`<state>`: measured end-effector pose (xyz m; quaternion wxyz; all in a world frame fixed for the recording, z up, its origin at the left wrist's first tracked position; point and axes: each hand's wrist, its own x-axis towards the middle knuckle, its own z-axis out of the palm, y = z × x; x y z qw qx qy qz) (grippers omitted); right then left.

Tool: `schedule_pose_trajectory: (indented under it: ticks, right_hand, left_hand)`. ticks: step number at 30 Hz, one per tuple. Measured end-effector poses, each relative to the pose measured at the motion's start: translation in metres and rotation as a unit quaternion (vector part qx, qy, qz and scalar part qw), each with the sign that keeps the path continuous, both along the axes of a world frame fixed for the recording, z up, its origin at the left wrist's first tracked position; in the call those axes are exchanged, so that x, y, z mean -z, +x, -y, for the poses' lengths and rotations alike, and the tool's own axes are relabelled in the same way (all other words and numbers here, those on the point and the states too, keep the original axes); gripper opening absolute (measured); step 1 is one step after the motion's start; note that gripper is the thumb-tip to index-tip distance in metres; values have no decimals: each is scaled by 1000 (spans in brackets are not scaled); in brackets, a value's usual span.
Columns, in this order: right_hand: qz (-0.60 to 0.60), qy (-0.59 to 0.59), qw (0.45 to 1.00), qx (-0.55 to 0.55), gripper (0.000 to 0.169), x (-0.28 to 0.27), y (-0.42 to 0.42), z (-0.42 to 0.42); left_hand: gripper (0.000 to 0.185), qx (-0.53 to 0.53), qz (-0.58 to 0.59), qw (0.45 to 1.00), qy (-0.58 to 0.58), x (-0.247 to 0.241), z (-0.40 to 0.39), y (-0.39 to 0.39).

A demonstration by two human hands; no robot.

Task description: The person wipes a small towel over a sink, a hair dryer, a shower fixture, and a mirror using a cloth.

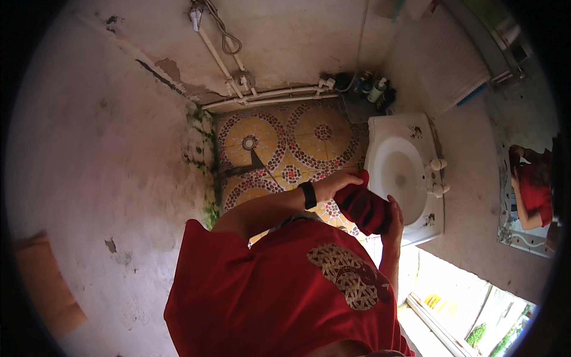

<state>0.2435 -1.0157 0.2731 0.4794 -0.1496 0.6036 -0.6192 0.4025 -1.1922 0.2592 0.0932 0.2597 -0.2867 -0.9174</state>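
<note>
A red cloth item with black stripes [363, 208], which looks like a sock, is stretched between my two hands. My left hand [334, 184], with a black band on its wrist, grips its upper left end, the thumb lying near a red tip. At the opposite end, my right hand [394, 218] holds the lower right edge, fingers pointing up. The cloth hangs in the air in front of my red shirt [276, 285], just left of a white washbasin [377, 134]. Its underside and some of my fingers are hidden.
Two taps [438, 177] stand on the basin's right side. Bottles [377, 90] crowd the far corner near white pipes [276, 93]. A round drain [249, 143] sits in the patterned tile floor [308, 129]. A mirror [526, 205] hangs at right; bright light enters at lower right.
</note>
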Motion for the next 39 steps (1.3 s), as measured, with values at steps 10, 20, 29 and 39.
schedule_pose_trajectory:
  ticks: [10, 20, 29, 39]
  right_hand:
    - [48, -32, 998, -21, 60, 15, 55, 76]
    - [45, -142, 988, -42, 53, -23, 50, 103]
    - [137, -142, 980, -7, 32, 8, 2, 150]
    - [352, -141, 902, -208, 44, -5, 65, 262]
  left_hand:
    - [36, 76, -108, 952, 278, -52, 57, 19]
    - [32, 81, -66, 975, -194, -20, 54, -28]
    - [24, -9, 41, 939, -340, -15, 127, -3]
    - [35, -92, 93, 957, -258, -42, 199, 155]
